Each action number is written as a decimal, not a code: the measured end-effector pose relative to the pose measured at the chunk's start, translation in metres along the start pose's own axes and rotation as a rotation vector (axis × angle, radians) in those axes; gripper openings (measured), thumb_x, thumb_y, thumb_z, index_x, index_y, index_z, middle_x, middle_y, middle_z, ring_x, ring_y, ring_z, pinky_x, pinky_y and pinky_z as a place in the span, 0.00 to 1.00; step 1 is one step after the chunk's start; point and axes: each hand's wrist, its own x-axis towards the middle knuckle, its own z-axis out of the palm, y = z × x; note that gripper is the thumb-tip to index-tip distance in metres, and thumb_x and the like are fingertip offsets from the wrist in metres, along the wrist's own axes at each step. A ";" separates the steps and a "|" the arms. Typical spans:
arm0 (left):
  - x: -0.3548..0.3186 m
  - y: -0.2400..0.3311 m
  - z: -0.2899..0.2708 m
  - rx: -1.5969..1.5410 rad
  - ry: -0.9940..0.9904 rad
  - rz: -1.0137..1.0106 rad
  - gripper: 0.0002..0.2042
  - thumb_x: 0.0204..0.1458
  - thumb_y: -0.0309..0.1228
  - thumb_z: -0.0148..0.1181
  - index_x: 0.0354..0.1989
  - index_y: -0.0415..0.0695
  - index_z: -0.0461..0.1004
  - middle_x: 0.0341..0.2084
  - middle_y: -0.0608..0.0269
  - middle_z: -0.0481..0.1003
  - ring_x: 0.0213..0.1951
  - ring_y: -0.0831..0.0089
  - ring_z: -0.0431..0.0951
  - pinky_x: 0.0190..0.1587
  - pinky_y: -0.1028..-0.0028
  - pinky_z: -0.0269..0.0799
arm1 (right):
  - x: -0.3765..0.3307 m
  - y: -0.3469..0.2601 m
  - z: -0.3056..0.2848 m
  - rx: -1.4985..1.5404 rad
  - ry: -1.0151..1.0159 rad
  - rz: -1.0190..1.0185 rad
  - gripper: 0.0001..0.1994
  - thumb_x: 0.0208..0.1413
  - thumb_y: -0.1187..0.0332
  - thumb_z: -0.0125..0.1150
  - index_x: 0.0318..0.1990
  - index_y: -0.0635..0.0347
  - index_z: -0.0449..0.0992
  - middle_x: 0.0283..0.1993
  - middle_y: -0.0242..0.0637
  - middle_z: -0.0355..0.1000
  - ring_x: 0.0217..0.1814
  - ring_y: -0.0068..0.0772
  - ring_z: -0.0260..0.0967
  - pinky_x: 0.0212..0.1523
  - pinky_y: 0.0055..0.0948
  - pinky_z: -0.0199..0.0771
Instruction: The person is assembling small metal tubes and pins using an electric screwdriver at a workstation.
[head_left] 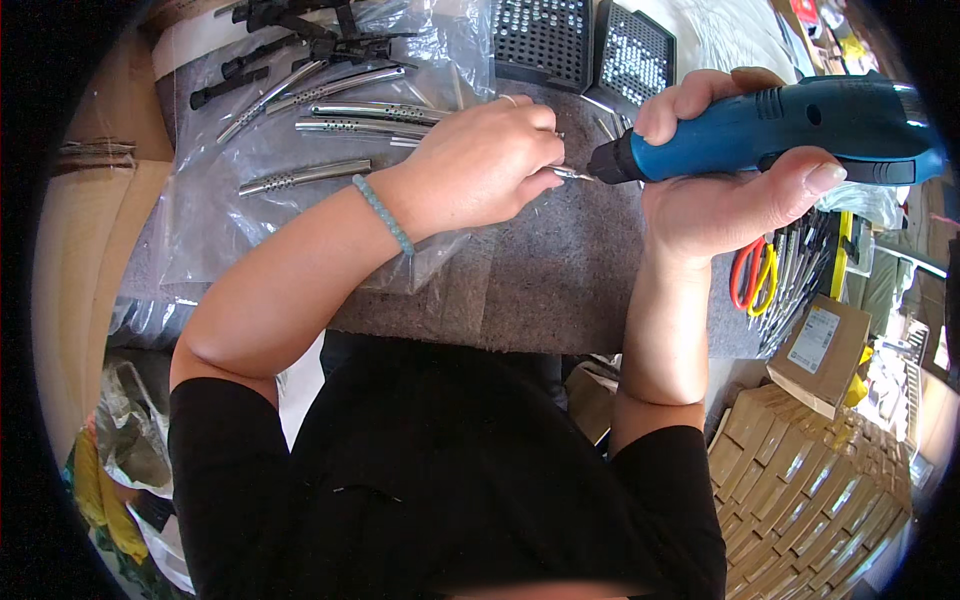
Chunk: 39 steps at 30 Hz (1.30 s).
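Right hand (700,205) grasps one blue driver (795,125); left hand (485,165) pinches one metal piece (567,172).

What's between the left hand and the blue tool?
In the head view, a thin metal piece spans the gap from the left hand to the blue tool.

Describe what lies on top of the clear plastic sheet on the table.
On the plastic sheet lie shiny perforated metal tubes and, farther back, black parts. Whatever is beneath the left hand and forearm is covered.
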 end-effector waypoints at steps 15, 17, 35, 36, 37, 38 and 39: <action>0.001 -0.002 0.000 -0.008 0.006 -0.003 0.06 0.42 0.28 0.62 0.27 0.40 0.75 0.26 0.59 0.70 0.33 0.60 0.72 0.35 0.66 0.69 | -0.001 0.008 -0.003 0.019 -0.080 -0.062 0.34 0.47 0.37 0.49 0.42 0.65 0.63 0.22 0.42 0.64 0.18 0.30 0.62 0.20 0.24 0.63; 0.002 -0.002 0.001 -0.003 0.021 0.003 0.06 0.42 0.28 0.62 0.27 0.40 0.75 0.26 0.59 0.70 0.33 0.60 0.72 0.35 0.67 0.69 | -0.003 0.004 -0.003 -0.070 -0.066 -0.021 0.37 0.46 0.32 0.44 0.43 0.63 0.64 0.23 0.41 0.65 0.19 0.31 0.63 0.21 0.26 0.64; 0.004 0.001 -0.003 0.054 -0.029 0.001 0.06 0.43 0.31 0.60 0.22 0.41 0.74 0.27 0.61 0.70 0.37 0.62 0.72 0.38 0.65 0.72 | 0.002 0.017 -0.012 0.152 -0.231 -0.012 0.40 0.41 0.29 0.45 0.44 0.62 0.63 0.24 0.41 0.65 0.20 0.31 0.64 0.22 0.25 0.66; 0.003 0.000 -0.004 0.068 -0.024 -0.007 0.06 0.43 0.31 0.60 0.22 0.41 0.74 0.27 0.61 0.70 0.37 0.62 0.72 0.38 0.65 0.72 | 0.002 0.015 -0.006 0.134 -0.233 0.040 0.35 0.43 0.35 0.53 0.43 0.62 0.63 0.24 0.42 0.65 0.20 0.31 0.64 0.22 0.24 0.65; 0.002 0.000 -0.005 0.049 -0.018 -0.010 0.06 0.43 0.30 0.60 0.22 0.41 0.74 0.27 0.61 0.70 0.37 0.62 0.72 0.38 0.65 0.71 | 0.001 0.015 -0.005 0.227 -0.217 0.091 0.37 0.41 0.34 0.55 0.44 0.61 0.63 0.25 0.42 0.66 0.21 0.31 0.64 0.22 0.25 0.66; 0.001 0.001 -0.005 0.032 -0.011 -0.014 0.06 0.43 0.30 0.60 0.22 0.41 0.74 0.27 0.61 0.70 0.37 0.61 0.72 0.38 0.65 0.71 | -0.002 0.017 -0.009 0.321 -0.203 0.144 0.38 0.38 0.33 0.57 0.45 0.59 0.63 0.26 0.42 0.67 0.21 0.31 0.65 0.23 0.25 0.66; 0.005 -0.001 -0.003 0.032 -0.006 0.023 0.06 0.42 0.30 0.60 0.22 0.41 0.73 0.26 0.60 0.70 0.37 0.60 0.72 0.38 0.64 0.71 | -0.005 0.025 -0.021 0.325 -0.255 0.132 0.45 0.36 0.22 0.43 0.51 0.51 0.64 0.28 0.39 0.63 0.23 0.33 0.62 0.25 0.29 0.66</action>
